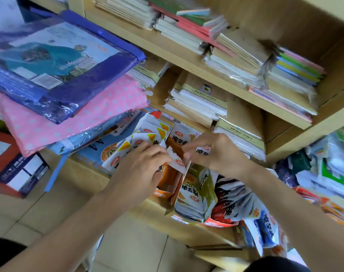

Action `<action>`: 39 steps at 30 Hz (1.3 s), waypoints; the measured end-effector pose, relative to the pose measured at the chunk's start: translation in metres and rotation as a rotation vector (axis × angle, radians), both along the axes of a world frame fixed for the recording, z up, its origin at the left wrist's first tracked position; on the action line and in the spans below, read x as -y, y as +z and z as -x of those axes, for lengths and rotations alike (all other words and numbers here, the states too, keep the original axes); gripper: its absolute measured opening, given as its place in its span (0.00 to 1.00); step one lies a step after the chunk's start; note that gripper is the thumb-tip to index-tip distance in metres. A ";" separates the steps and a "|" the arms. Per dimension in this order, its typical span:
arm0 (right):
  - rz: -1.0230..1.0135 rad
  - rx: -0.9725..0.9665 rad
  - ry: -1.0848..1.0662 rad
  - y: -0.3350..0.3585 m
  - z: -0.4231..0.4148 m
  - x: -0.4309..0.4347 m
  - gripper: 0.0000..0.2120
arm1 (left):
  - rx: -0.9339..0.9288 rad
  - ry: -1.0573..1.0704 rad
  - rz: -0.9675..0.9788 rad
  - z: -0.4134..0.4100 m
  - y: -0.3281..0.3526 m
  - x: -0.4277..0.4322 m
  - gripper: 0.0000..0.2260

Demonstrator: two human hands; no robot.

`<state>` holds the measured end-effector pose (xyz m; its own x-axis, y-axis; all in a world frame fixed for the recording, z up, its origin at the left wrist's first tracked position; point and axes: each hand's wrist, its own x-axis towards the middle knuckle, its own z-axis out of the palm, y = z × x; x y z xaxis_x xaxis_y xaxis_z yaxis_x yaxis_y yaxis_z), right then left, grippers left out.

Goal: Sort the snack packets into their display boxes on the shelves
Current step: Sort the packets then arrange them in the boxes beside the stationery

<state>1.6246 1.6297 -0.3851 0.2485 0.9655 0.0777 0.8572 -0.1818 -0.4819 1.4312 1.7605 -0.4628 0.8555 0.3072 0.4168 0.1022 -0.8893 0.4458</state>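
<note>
1. Hands met over an orange display box (166, 178), which sat on the wooden shelf (84, 169) directly beneath the gap between them.
2. The left hand (143, 163) was curled, its thumb and fingertips pinching a white snack packet (177, 161) by one end. The packet's other end pointed down into the open top of the box.
3. The right hand (212, 152) had its fingers curled round a second white packet with black lettering (203, 151). Motion blur hid how firmly it gripped.
4. Just beyond the left knuckles lay a loose fan of matching white packets with yellow corners (147, 134), not boxed.
5. Under the right wrist stood a neighbouring box crammed with olive-and-white packets (196, 191). Red-and-white packets (231, 201) came next, further out past the right forearm.
6. Stacked notebooks (196, 103) filled the shelf beyond both hands.
7. Judged from this, the step in hand was loading the white packets into the orange box, and it looked partly done, with many packets left outside.
8. The next move probably called for sliding the pinched packet in upright. The right hand would need to steady the packets already there, so the row did not flop or spill into the neighbouring box.
</note>
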 end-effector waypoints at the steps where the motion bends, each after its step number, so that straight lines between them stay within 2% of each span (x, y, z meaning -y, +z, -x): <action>1: -0.052 0.027 -0.068 0.002 -0.005 -0.006 0.11 | 0.003 -0.002 0.013 -0.001 0.000 -0.001 0.17; 3: -0.061 0.179 -0.183 0.003 -0.017 -0.023 0.15 | 0.009 -0.013 0.031 -0.002 0.001 -0.002 0.16; 5: 0.075 0.239 -0.244 0.001 -0.026 -0.044 0.19 | 0.000 -0.022 0.049 -0.004 0.001 -0.004 0.15; 8: 0.220 0.246 -0.266 -0.001 -0.032 -0.065 0.15 | -0.012 -0.033 0.063 -0.004 -0.002 -0.008 0.15; 13: 0.097 0.306 -0.215 -0.002 -0.037 -0.061 0.02 | -0.009 -0.016 0.071 -0.003 0.000 -0.006 0.15; 16: -0.048 0.339 -0.165 -0.004 -0.035 -0.046 0.04 | 0.001 -0.024 0.091 -0.004 0.000 -0.006 0.15; 18: -0.114 0.253 -0.118 -0.003 -0.028 -0.034 0.05 | 0.000 -0.033 0.084 -0.002 0.000 -0.005 0.15; 21: -0.060 0.092 0.003 -0.004 -0.012 -0.013 0.04 | 0.005 -0.036 0.045 0.002 0.000 -0.005 0.15; 24: -0.006 0.151 0.100 -0.017 -0.004 0.000 0.05 | 0.035 -0.049 0.066 0.007 0.006 -0.003 0.15; 26: 0.036 0.154 0.068 -0.020 0.000 0.004 0.09 | 0.099 -0.030 0.093 0.010 0.013 -0.001 0.16; 29: 0.104 0.155 -0.012 -0.013 0.012 0.002 0.25 | 0.227 0.085 0.015 0.017 0.029 -0.005 0.14; 31: 0.172 0.227 -0.035 -0.006 0.023 -0.002 0.36 | 0.237 0.224 -0.018 0.022 0.035 -0.017 0.16; 33: 0.231 0.368 -0.035 -0.003 0.033 -0.007 0.44 | 0.129 0.352 -0.004 0.030 0.035 -0.033 0.24; 35: 0.243 0.513 -0.032 -0.006 0.042 -0.012 0.48 | -0.049 0.380 0.103 0.037 0.033 -0.038 0.31; 37: 0.244 0.632 -0.013 -0.011 0.050 -0.017 0.48 | -0.164 0.335 0.236 0.040 0.030 -0.037 0.30; 39: 0.237 0.675 0.021 -0.016 0.056 -0.022 0.45 | -0.132 0.285 0.250 0.039 0.025 -0.041 0.23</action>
<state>1.5689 1.6513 -0.4009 0.2016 0.9794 -0.0047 0.9588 -0.1964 0.2052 1.3918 1.8015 -0.4379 0.7628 0.6177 0.1912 0.3998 -0.6829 0.6114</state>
